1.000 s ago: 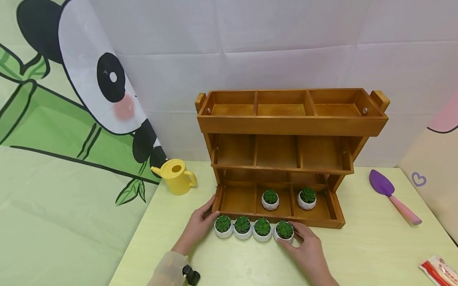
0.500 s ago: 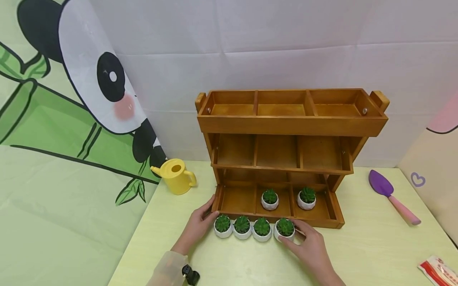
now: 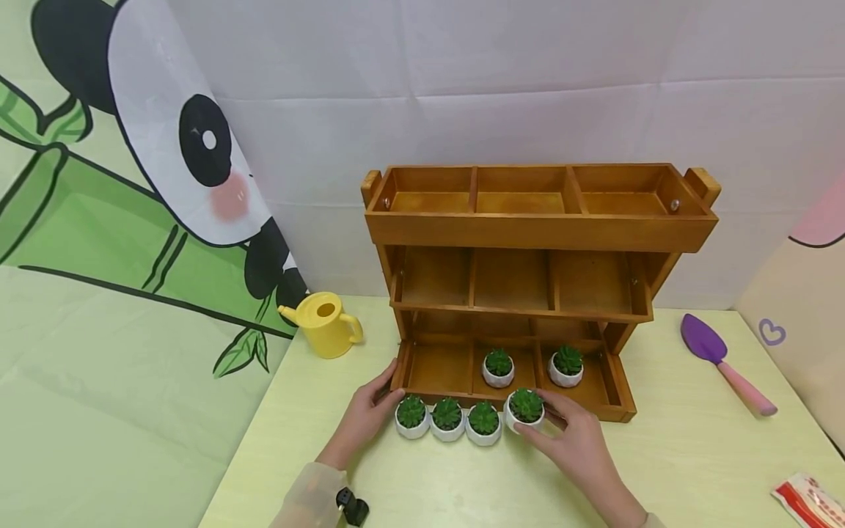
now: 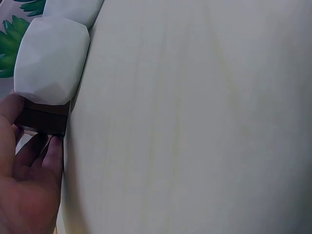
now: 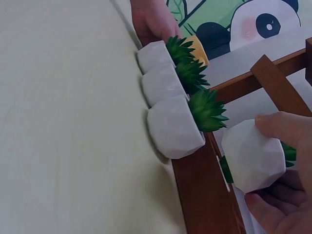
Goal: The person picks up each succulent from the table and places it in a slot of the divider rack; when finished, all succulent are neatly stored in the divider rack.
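In the head view my right hand point(image 3: 574, 440) pinches a small potted succulent point(image 3: 525, 408) between thumb and fingers, at the front edge of a tiered wooden shelf point(image 3: 538, 231). The right wrist view shows its white faceted pot point(image 5: 256, 156) raised off the table and tilted in that view. My left hand point(image 3: 365, 416) grips the front left corner of the shelf's bottom tray; the left wrist view has its thumb and fingers around that dark wooden corner point(image 4: 44, 119). Three more potted succulents point(image 3: 447, 419) stand in a row before the tray.
Two potted succulents sit in the bottom tray, one in the middle compartment point(image 3: 498, 369) and one in the right point(image 3: 566, 367). A yellow watering can point(image 3: 326, 326) stands left of the shelf. To the right lie a purple trowel point(image 3: 726, 363) and a red-and-white packet point(image 3: 810, 500).
My right hand has lifted the rightmost succulent from the end of the row and moved it slightly toward the tray. The left hand has stayed at the tray's corner.
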Available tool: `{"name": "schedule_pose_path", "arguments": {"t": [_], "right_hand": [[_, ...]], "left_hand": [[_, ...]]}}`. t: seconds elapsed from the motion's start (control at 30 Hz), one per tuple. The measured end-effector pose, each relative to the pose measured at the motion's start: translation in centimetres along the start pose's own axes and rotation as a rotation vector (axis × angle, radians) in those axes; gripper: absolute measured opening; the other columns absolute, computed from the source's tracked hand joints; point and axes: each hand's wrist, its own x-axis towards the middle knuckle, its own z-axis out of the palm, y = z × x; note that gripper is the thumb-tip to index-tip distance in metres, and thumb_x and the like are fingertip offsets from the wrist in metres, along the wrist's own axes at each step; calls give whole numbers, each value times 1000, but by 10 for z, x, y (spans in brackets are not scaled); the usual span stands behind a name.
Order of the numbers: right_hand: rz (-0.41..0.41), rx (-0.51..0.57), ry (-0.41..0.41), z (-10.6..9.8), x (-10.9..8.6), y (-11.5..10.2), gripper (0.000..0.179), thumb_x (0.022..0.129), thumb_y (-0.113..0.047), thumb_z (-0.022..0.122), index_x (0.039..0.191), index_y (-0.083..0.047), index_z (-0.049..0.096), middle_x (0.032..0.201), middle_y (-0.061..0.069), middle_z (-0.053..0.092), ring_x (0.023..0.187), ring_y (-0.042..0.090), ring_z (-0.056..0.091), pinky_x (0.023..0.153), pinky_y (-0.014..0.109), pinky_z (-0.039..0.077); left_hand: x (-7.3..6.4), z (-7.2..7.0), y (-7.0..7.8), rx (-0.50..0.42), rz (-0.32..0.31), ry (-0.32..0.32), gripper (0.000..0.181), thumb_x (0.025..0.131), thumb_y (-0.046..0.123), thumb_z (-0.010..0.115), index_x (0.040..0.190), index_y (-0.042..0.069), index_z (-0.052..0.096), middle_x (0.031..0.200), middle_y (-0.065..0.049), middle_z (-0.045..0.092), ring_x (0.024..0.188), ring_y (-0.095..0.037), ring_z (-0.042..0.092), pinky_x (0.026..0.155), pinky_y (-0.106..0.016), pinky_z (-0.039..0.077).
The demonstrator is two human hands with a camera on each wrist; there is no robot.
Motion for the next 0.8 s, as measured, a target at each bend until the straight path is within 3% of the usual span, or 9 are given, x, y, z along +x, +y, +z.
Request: {"name": "schedule_pose_path", "arguments": {"t": [0.27, 0.47, 0.8], "right_hand": [[-48, -41, 5, -6, 15, -10, 64, 79, -30, 95, 130, -2, 71, 124, 16, 72, 106, 32, 73, 88, 39, 63], [-55, -38, -27, -7, 30, -18, 64, 80, -30, 94, 133, -2, 69, 129, 18, 69, 110, 36, 72, 90, 43, 62], [-51, -5, -83, 4, 51, -30, 64, 82, -33, 92, 135, -5, 68, 130, 13, 69, 113, 33, 71, 91, 43, 62]], "left_hand": [[2, 1, -1, -10, -2, 8, 63, 101, 17, 71, 159, 20, 46, 162, -2, 42, 147, -25, 42, 116, -39, 41], [2, 0, -2, -8, -3, -16, 63, 103, 22, 68, 161, 23, 42, 164, 1, 38, 148, -22, 40, 115, -34, 41], [1, -1, -3, 2, -21, -22, 64, 103, 26, 68, 161, 25, 41, 164, 4, 37, 148, -21, 39, 116, -31, 39]]}}
